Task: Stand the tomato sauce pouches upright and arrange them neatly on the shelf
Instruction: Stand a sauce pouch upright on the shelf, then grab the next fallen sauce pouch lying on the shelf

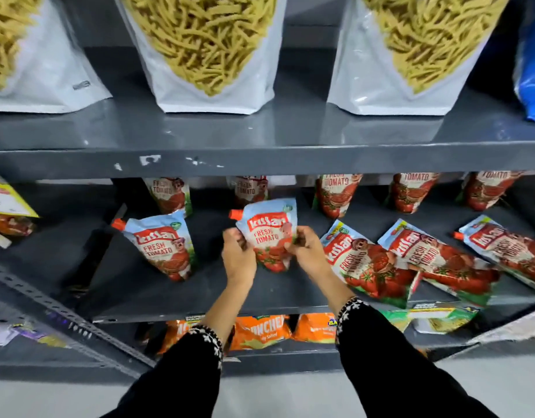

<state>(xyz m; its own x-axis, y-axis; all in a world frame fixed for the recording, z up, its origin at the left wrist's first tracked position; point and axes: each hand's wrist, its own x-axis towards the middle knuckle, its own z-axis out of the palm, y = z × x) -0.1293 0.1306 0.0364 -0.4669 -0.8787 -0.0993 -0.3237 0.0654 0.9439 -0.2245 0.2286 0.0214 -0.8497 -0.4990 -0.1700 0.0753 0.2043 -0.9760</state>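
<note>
Both hands hold one tomato sauce pouch [267, 229] upright over the middle of the grey shelf [176, 300]. My left hand [237, 256] grips its lower left edge and my right hand [305, 251] grips its lower right edge. A second pouch [165, 247] stands upright just to the left, orange cap at its top left. Three pouches lie flat to the right: one [362, 260], another [435, 257] and a third [504, 245]. Several more pouches stand in a back row, among them one [169, 194] at the left and one [335, 191] right of centre.
The shelf above carries large white bags of yellow snack sticks [206, 49] and a blue bag [531, 70] at the right. Orange snack packets [260, 331] sit on the shelf below. A perforated metal brace [49, 306] slants across the lower left. A yellow-labelled packet [7, 203] lies at far left.
</note>
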